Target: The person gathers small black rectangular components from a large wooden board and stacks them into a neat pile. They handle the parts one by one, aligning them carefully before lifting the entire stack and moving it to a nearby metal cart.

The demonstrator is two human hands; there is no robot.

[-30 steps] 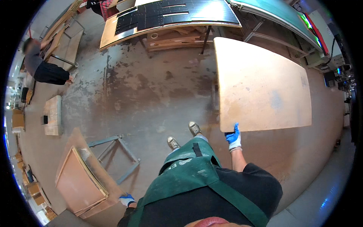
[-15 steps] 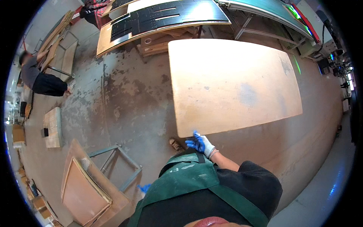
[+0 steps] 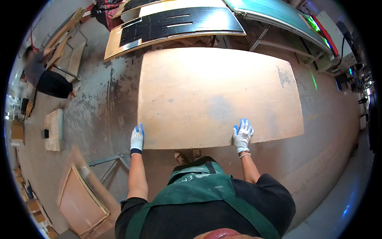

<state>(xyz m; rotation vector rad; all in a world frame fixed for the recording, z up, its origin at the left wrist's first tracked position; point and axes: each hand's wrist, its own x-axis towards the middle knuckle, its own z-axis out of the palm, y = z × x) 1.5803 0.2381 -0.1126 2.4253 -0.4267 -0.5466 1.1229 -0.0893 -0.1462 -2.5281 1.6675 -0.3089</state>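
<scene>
Since the earlier frame, the large tan board (image 3: pixel 219 99) has shifted left in the picture, the left hand (image 3: pixel 137 139) has come up from the lower left to its near-left corner, and the right hand (image 3: pixel 243 137) has moved right along the near edge. The board now fills the centre of the frame. The right hand's fingers lie slightly apart on its upper face; the left fingers sit at the corner, but I cannot tell whether they clamp it.

What bears the board underneath is hidden. If that support is off-centre, a push at the near edge could tip it. The right hand seems to have little hold on the rim, so the smooth face could slide under the glove. Uneven force from the two hands could swing the far edge towards the surface (image 3: pixel 112 47) at upper centre, which carries black panels (image 3: pixel 167 30).

A green conveyor (image 3: pixel 270 14) runs across the upper right. Another person (image 3: pixel 53 83) stands at upper left. Stacked panels (image 3: pixel 83 203) lean at lower left beside a metal frame (image 3: pixel 104 162). The grey floor (image 3: pixel 125 107) is blotched with dark patches.
</scene>
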